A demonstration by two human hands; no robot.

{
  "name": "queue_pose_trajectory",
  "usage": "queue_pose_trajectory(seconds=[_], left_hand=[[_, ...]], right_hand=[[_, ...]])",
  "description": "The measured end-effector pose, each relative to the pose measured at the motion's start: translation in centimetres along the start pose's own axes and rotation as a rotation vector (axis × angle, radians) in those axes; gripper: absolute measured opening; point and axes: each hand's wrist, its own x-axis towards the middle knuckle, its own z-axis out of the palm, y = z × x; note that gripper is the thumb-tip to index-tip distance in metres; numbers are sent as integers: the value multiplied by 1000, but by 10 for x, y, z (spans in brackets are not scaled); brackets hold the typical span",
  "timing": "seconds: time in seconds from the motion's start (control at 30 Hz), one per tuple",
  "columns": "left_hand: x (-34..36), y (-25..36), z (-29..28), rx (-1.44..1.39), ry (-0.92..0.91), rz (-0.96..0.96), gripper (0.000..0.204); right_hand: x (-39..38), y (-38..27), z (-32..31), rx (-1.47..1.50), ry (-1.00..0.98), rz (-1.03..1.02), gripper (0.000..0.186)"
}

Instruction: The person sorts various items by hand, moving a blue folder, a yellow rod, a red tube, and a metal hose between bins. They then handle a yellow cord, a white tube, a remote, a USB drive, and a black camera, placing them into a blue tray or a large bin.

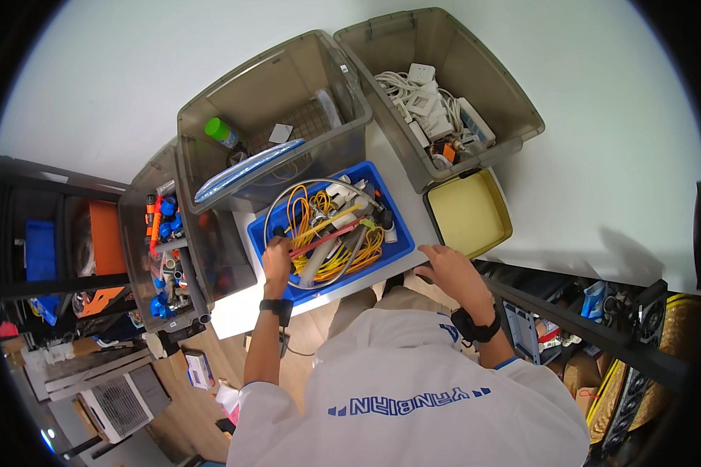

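Note:
A blue bin (pixel 403 247) stands in front of me, filled with yellow cables (pixel 364 253), a red strip (pixel 325 237), a yellow strip (pixel 329 224), white fittings and a looped flexible metal hose (pixel 266 222). My left hand (pixel 277 263) is at the bin's left side, by the hose and the end of the red strip. Its fingers are drawn together; what lies between them is hidden. My right hand (pixel 453 274) hovers off the bin's right front corner, close to a shallow yellow container (pixel 470 214). Its fingers are bent but apart, with nothing seen in them.
Behind the bin stand a grey translucent tub (pixel 265 78) holding a green-capped can (pixel 221 131) and another tub (pixel 475 58) of white cables and sockets. A third tub (pixel 142 268) with pipe fittings is at left. Shelves (pixel 592 331) flank me on the right.

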Motion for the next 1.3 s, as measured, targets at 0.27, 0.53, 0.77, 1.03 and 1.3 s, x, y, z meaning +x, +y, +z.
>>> queue_pose_trajectory(seconds=[0.27,0.53,0.77,1.03,1.3], left_hand=[[-22,88,-99,29,296,157,30],[-54,150,-182,23,388,131,42],[-32,143,-208,3,428,122,45],[42,81,-201,-101,526,-111,64],[97,17,-161,-54,419,-148,57]], right_hand=[[12,-25,-36,200,175,-52,52],[43,-64,-74,684,443,-307,37],[64,-92,-97,739,502,-343,19],[173,-112,-106,887,565,-90,17],[333,-118,-49,904,383,27,19]])
